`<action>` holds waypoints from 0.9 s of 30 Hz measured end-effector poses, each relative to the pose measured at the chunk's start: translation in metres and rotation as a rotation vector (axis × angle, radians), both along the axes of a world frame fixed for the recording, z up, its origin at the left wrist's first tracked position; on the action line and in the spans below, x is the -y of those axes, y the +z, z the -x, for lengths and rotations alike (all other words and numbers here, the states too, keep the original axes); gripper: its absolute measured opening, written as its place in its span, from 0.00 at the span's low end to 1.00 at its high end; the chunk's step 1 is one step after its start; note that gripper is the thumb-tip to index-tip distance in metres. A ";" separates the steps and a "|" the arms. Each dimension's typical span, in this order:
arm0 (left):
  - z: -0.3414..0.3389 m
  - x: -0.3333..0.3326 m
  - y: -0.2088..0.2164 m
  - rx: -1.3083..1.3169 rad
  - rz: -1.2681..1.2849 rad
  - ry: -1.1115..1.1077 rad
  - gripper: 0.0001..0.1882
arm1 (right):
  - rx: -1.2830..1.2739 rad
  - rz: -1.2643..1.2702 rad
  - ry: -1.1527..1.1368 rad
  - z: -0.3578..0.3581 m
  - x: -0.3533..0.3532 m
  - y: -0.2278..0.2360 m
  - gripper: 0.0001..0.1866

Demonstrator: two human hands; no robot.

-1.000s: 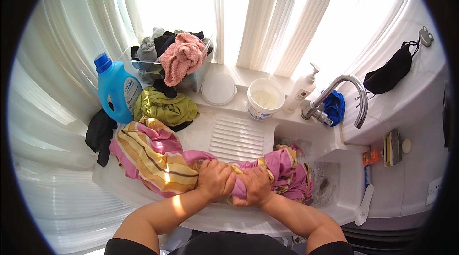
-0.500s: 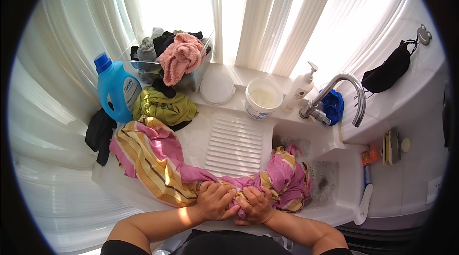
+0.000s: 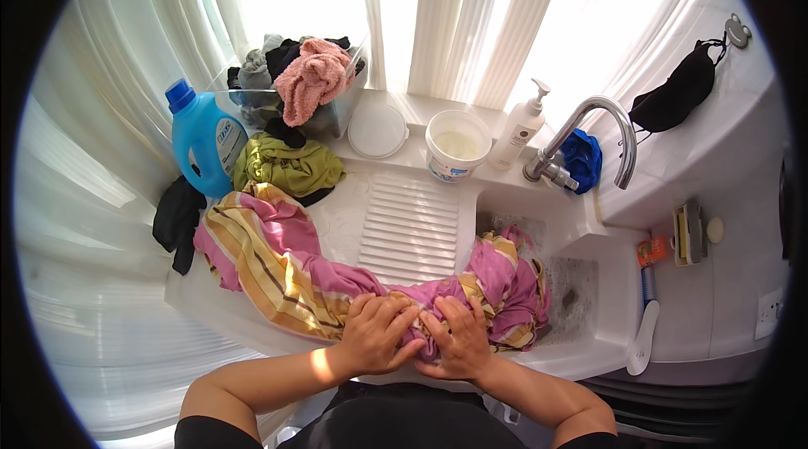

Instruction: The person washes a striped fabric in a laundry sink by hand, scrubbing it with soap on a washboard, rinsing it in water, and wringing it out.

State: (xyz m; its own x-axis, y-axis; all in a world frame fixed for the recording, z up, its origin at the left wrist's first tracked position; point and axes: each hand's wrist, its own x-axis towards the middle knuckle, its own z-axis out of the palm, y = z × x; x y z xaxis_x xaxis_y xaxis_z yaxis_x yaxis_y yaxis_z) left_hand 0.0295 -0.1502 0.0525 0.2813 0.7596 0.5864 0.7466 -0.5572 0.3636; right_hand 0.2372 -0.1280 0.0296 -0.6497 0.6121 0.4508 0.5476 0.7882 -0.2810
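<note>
A long pink cloth with yellow stripes (image 3: 273, 281) lies bunched from the left of the white washboard sink to the basin on the right. My left hand (image 3: 375, 335) grips its narrowed middle at the sink's front edge. Close beside it, my right hand (image 3: 459, 340) holds the same bunch, fingers bent over the top. The thumbs point toward each other. Beyond both hands are the ridges of the washboard (image 3: 408, 226). Past my right hand, the cloth's right end hangs into the basin (image 3: 593, 297), which holds sudsy water.
Back left are a blue detergent bottle (image 3: 204, 142), green cloth (image 3: 290, 164) and a clear bin (image 3: 337, 116) of laundry. Along the back stand a round white lid (image 3: 378, 130), white tub (image 3: 459, 144), pump bottle (image 3: 517, 133) and faucet (image 3: 602, 108). A brush (image 3: 645, 331) lies at right.
My fingers look more raised and spread on the cloth than before, with both hands still at its middle. The whole view has shifted slightly; the cloth lies much the same.
</note>
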 end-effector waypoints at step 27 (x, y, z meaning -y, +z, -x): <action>0.020 -0.190 -0.065 0.032 0.103 0.461 0.17 | -0.168 0.284 -0.394 0.084 -0.179 -0.019 0.18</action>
